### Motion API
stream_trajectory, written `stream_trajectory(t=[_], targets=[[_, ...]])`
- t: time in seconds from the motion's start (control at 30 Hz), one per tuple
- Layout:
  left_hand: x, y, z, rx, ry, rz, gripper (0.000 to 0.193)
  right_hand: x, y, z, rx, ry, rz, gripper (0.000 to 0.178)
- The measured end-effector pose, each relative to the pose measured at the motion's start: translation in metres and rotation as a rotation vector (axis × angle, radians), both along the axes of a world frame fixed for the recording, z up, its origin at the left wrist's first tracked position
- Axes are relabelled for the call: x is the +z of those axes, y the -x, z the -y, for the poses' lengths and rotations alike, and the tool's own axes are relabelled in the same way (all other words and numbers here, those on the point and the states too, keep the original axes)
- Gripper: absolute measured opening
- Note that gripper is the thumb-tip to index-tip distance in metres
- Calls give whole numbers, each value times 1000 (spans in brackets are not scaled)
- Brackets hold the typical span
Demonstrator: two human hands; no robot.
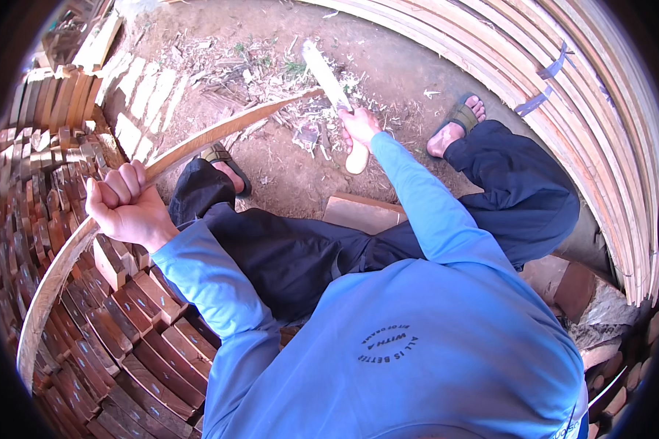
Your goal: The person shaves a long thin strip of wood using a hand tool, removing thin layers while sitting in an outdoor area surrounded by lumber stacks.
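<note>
My left hand [128, 203] is wrapped round a long pale wooden strip [216, 130]. The strip slants from the lower left up to the middle of the view, where its far end tapers. In my right hand [360, 128] is a large knife [325, 74] like a machete, gripped by its handle, whose pale rounded butt shows below my fist. The bright blade points up and away. The strip's tip lies right beside the blade; whether they touch I cannot tell.
Stacked wooden blocks [135, 314] fill the left side. Long pale planks [564, 110] curve along the right, with purple ties. Wood shavings [311, 132] litter the dirt floor between my sandalled feet. A flat reddish block [362, 212] lies in front of me.
</note>
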State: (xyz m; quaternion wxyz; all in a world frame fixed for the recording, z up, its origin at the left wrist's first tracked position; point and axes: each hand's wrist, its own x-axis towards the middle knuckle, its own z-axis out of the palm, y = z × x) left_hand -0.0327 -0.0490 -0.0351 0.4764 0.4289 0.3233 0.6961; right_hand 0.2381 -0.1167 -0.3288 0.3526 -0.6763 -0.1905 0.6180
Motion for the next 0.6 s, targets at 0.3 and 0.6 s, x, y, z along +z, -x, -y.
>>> stream_trajectory(t=[0.3,0.6], targets=[[2,-1,2,48,28,-6,45,-4,-16,16,36,102,-246,25],[2,2,-3,38,7,15,48,7,-6,14,122,109,-207,27]])
